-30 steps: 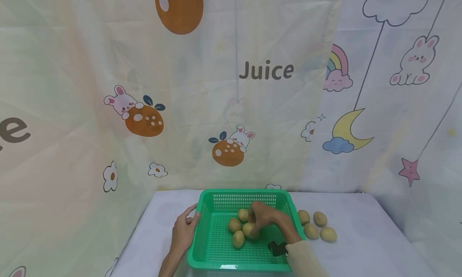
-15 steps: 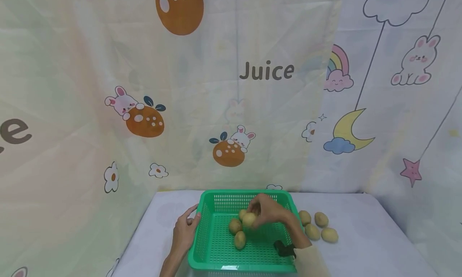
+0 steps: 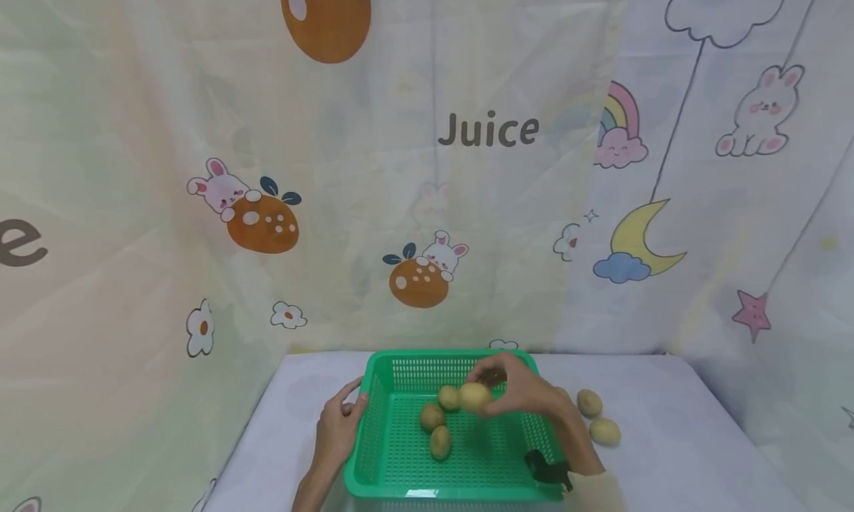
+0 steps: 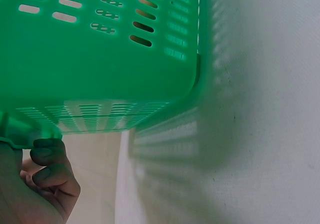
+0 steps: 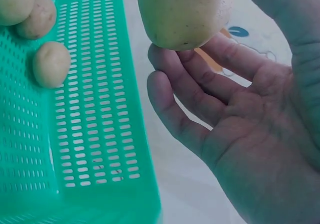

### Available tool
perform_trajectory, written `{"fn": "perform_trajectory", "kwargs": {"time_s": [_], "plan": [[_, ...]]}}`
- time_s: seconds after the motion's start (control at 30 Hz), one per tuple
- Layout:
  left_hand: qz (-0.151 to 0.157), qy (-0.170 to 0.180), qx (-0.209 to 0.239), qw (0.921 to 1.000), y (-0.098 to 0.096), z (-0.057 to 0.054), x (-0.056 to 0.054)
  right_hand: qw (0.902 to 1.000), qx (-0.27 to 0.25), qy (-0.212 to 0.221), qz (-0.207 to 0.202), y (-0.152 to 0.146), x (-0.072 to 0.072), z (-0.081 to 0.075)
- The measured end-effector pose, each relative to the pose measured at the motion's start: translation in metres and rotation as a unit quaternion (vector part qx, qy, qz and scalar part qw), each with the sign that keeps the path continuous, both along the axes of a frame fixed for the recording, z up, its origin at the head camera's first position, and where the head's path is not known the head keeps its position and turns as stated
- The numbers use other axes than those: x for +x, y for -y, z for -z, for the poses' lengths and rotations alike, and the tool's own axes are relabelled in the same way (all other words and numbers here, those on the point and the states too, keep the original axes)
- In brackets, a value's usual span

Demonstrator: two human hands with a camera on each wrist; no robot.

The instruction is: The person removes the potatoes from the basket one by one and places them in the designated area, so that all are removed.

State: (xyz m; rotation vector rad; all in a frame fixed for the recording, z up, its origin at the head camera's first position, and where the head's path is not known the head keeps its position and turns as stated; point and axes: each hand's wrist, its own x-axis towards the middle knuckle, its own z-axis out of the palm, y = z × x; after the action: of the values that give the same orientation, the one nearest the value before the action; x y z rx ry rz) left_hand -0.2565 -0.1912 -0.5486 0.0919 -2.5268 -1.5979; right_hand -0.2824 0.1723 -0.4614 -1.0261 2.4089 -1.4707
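Note:
My right hand pinches a pale yellow potato between thumb and fingers, raised over the green plastic basket. In the right wrist view this potato sits at the fingertips above the basket's side wall. Three more potatoes lie in the basket: one at the back, a browner potato and a front potato. My left hand holds the basket's left rim. The left wrist view shows its curled fingers at that rim, below the slotted wall.
To the basket's right, potatoes rest on the white table: a rear potato and a nearer potato. Others there are mostly hidden behind my right forearm. A printed curtain hangs behind the table.
My right hand has lifted the potato from among the others in the basket and moved it up and to the right. The left hand stays at the rim.

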Motion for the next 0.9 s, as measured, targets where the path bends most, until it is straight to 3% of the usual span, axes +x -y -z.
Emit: {"fn": "perform_trajectory", "kwargs": {"time_s": [0.23, 0.57, 0.73, 0.9], "plan": [[-0.001, 0.008, 0.001, 1.0000, 0.001, 0.000, 0.000, 0.9998, -0.016, -0.001, 0.013, -0.013, 0.012, -0.001], [0.001, 0.011, 0.003, 0.9999, 0.001, 0.003, -0.001, 0.9947, -0.070, -0.041, 0.063, -0.043, 0.032, 0.002], [-0.003, 0.005, -0.002, 1.0000, 0.001, 0.001, 0.000, 0.9928, -0.085, -0.035, 0.077, -0.058, 0.039, 0.000], [-0.004, 0.001, 0.000, 1.0000, 0.000, 0.001, 0.001, 0.9906, -0.088, -0.020, 0.102, -0.072, 0.043, 0.008]]}}
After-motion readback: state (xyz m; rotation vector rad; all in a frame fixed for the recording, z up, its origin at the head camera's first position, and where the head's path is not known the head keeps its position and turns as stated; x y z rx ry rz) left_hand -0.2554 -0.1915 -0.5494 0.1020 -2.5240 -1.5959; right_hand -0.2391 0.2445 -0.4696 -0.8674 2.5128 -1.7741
